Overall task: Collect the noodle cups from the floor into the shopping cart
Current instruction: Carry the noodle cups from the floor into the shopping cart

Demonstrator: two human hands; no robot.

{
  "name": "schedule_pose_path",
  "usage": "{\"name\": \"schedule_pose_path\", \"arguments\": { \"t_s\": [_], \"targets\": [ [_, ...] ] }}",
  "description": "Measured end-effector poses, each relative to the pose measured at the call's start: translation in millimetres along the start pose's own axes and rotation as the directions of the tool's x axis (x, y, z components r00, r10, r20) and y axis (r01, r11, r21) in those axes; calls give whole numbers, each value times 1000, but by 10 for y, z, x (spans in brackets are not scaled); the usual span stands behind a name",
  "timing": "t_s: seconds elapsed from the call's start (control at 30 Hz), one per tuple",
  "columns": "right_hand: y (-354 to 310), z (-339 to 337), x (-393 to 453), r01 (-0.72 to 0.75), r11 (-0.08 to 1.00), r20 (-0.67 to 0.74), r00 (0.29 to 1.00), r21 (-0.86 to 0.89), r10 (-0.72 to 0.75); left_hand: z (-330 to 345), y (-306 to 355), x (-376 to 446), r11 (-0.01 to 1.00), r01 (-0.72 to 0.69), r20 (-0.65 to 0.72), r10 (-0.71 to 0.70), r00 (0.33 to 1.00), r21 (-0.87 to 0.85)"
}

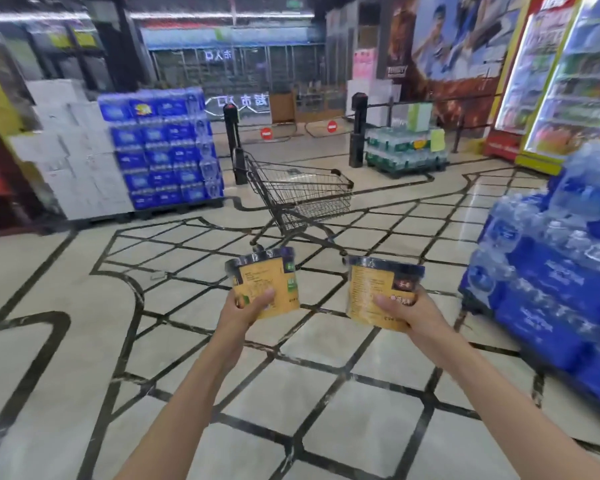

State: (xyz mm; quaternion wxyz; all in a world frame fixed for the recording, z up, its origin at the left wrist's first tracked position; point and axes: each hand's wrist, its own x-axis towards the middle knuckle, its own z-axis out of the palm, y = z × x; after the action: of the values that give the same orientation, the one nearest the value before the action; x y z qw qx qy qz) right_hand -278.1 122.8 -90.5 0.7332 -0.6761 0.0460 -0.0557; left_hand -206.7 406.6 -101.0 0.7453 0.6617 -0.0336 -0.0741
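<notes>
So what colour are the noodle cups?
Yellow-orange with dark navy lids, seen in the head view: left noodle cup, right noodle cup.

The place is a supermarket, seen near its entrance. A wire shopping cart (302,195) stands on a glossy tiled floor (326,393) inlaid with dark lines. Shrink-wrapped packs of bottled water (163,150) are stacked on pallets at the left, with more bottled water (551,244) piled at the right. Lit drinks fridges (561,74) line the right wall. Behind the cart, entry gates (298,131) carry red no-entry signs, and a large poster (447,39) covers the wall.
</notes>
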Motion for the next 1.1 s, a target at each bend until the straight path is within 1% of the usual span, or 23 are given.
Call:
{"name": "schedule_pose_path", "arguments": {
  "t_s": [0.13, 0.2, 0.37, 0.53, 0.67, 0.8, 0.9, 1.1],
  "targets": [
    [92, -61, 1003, -16, 999, 85, 996, -30, 19, -4, 31, 710, 999, -28, -51, 28, 998, 17],
    [97, -151, 1502, -23, 999, 119, 993, -44, 28, 51, 67, 1137, 999, -18, -86, 21, 996, 37],
    [-84, -388, 2829, -5, 997, 167, 986, -76, 18, 246, 250, 2329, 991, -21, -180, 44, 983, 130],
    [-208, -394, 3979, 24, 998, 200, 980, -57, -13, 417, 317, 3422, 993, -7, -255, 38, 966, 121],
    [-111, -352, 4965, 24, 999, 190, 982, -30, -18, 387, 299, 4435, 996, 13, -261, 11, 965, 88],
    [-15, -276, 6003, -5, 998, 116, 993, -65, 12, 296, 345, 5572, 996, 18, -253, 4, 967, 86],
    [-62, -234, 6757, -37, 994, 60, 997, -99, 43, 238, 489, 6427, 994, 33, -248, -6, 969, 101],
    [-185, -133, 8135, -22, 984, 35, 999, -178, 28, 169, 740, 7909, 989, 45, -246, -9, 969, 141]
  ]
}}
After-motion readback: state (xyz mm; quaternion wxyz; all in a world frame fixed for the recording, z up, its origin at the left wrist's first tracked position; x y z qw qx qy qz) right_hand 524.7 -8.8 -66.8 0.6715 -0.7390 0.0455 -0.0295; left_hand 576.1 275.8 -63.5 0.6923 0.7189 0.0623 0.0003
